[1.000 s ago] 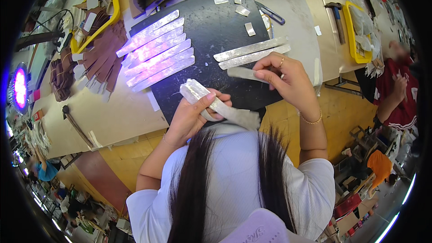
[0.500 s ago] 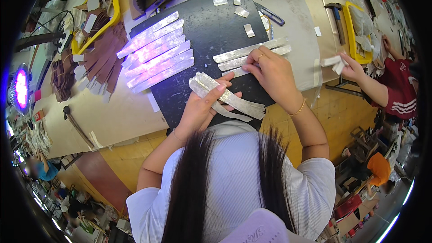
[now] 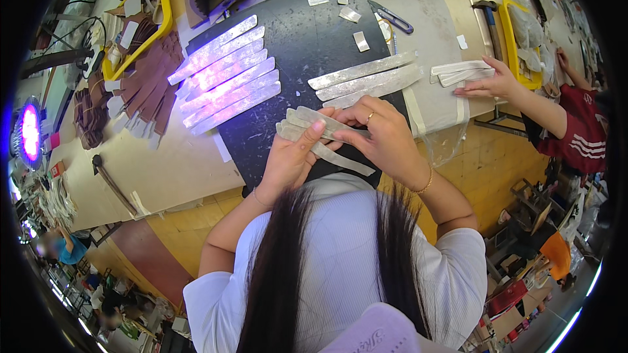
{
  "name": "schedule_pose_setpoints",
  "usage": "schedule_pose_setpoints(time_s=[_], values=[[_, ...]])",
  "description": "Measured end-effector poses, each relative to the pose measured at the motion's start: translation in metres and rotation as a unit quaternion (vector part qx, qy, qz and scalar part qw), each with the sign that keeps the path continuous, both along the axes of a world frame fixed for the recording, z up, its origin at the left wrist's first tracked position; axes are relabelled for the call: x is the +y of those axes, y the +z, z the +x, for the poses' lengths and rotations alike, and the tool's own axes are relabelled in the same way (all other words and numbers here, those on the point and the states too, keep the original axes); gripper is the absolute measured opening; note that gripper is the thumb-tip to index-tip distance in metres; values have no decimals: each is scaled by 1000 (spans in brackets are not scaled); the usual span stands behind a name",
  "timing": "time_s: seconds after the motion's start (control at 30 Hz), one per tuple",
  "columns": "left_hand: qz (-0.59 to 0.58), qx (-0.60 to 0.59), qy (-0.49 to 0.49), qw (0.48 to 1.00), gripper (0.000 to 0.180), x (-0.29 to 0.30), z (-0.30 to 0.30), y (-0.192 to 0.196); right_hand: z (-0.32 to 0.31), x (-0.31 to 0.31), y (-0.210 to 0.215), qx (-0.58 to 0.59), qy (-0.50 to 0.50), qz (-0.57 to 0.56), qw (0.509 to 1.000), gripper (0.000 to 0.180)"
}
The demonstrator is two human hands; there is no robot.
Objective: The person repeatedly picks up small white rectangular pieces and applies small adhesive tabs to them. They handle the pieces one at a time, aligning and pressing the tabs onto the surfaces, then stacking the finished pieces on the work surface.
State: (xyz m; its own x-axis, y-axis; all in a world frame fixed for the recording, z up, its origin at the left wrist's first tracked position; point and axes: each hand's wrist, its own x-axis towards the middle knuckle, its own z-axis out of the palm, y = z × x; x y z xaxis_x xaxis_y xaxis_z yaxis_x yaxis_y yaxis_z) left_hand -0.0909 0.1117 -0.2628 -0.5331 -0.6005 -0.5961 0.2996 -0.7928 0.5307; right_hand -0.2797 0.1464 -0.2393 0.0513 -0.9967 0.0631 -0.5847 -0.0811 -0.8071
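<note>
My left hand [image 3: 285, 158] is closed around a fanned bundle of pale silvery strips [image 3: 292, 130], thumb on top. One strip [image 3: 347, 161] of the bundle curves out below the others. My right hand [image 3: 387, 142] is closed with thumb and fingers on the bundle's right end; its fingers hide that part. Beyond my hands, on a black mat [image 3: 294, 39], lie two groups of similar flat strips. Several left-hand strips [image 3: 239, 107] slant side by side under purplish light. Three right-hand strips [image 3: 366, 83] lie nearly parallel, the lowest partly behind my right hand.
Small silvery pieces [image 3: 350, 14] and thread snips [image 3: 394, 21] lie toward the far side. At right, a co-worker's hand [image 3: 487, 82] holds white strips [image 3: 458, 73] over the table near a hammer [image 3: 490, 31]. Brown strips [image 3: 147, 82], a yellow tray [image 3: 167, 10] and a lamp [image 3: 30, 131] are at left.
My right hand has let go of the lowest right-hand strip on the mat and come down to the bundle in my left hand. The co-worker's hand has moved left with its white strips.
</note>
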Motion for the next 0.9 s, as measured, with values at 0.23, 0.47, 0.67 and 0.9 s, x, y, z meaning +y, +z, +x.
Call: schedule_pose_setpoints(time_s=[0.23, 0.47, 0.67, 0.9], values=[[44, -26, -14, 999, 36, -1, 2, 10, -34, -8, 20, -150, -30, 244, 958, 7], [31, -56, -152, 986, 31, 2, 15, 19, -42, -8, -2, 89, 32, 95, 991, 10], [16, -37, -84, 996, 27, 2, 11, 11, -38, -14, -6, 169, -12, 39, 985, 16], [3, -33, -83, 996, 26, -3, 2, 11, -43, -17, -9, 217, -24, 26, 975, 18]])
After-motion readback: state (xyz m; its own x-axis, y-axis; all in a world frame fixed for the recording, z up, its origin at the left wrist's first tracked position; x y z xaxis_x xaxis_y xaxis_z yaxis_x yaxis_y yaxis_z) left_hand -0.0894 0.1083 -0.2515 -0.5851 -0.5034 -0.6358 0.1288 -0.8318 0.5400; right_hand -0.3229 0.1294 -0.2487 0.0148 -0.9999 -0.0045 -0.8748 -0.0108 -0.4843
